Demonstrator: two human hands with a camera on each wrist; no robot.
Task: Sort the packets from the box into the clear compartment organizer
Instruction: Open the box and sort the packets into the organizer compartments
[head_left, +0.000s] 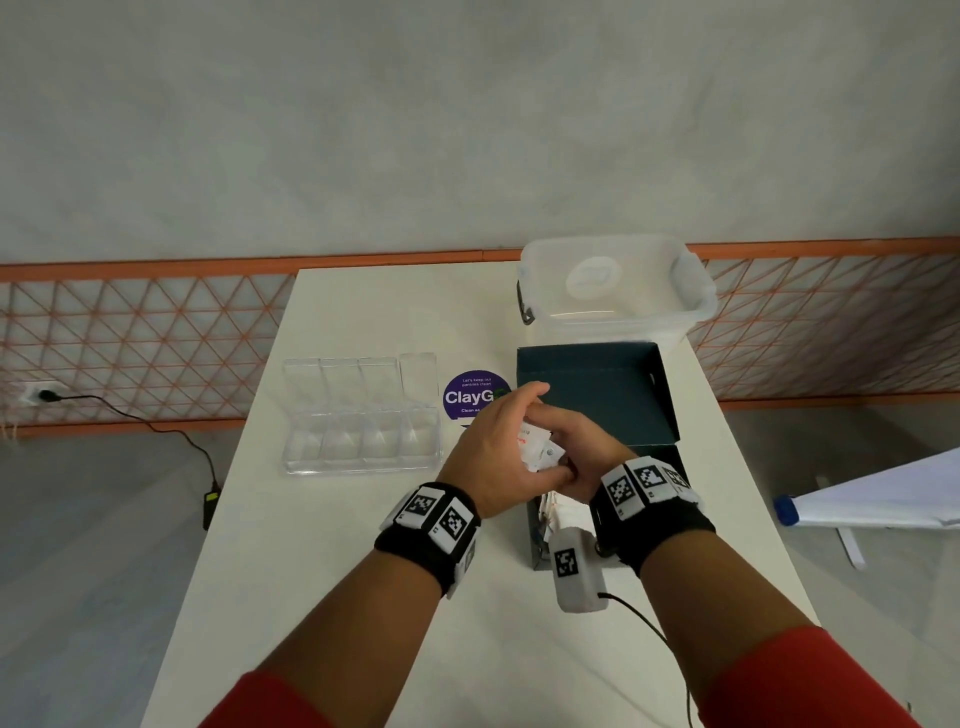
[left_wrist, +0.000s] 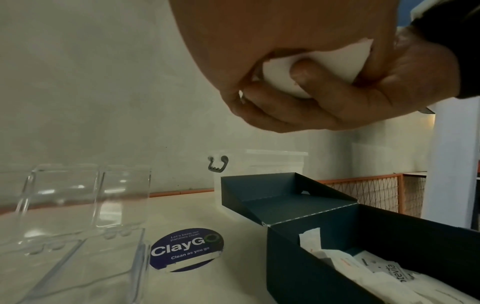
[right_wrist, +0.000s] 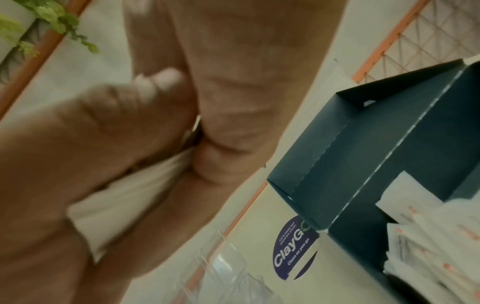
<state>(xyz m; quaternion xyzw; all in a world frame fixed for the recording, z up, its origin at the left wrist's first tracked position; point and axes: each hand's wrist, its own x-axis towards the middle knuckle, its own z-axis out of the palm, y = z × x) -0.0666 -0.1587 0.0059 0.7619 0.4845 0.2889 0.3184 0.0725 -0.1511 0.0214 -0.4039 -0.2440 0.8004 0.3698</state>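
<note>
Both hands meet above the dark teal box (head_left: 597, 400), over its left side. Between them is a small bundle of white packets (head_left: 537, 449). My left hand (head_left: 493, 447) wraps the bundle from the left, thumb raised. From the right, my right hand (head_left: 576, 447) curls its fingers round the same packets (left_wrist: 278, 70), seen blurred in the right wrist view as white packets (right_wrist: 122, 205). More packets (left_wrist: 384, 271) lie inside the open box (left_wrist: 298, 267), lid flipped back. The clear compartment organizer (head_left: 358, 415) stands open to the left, its compartments bare.
A clear lidded storage bin (head_left: 613, 291) stands behind the box at the table's far edge. A round purple ClayGo sticker (head_left: 470, 397) lies between organizer and box. On the floor left runs a black cable with an adapter (head_left: 210, 499). A white board (head_left: 883, 499) leans at right.
</note>
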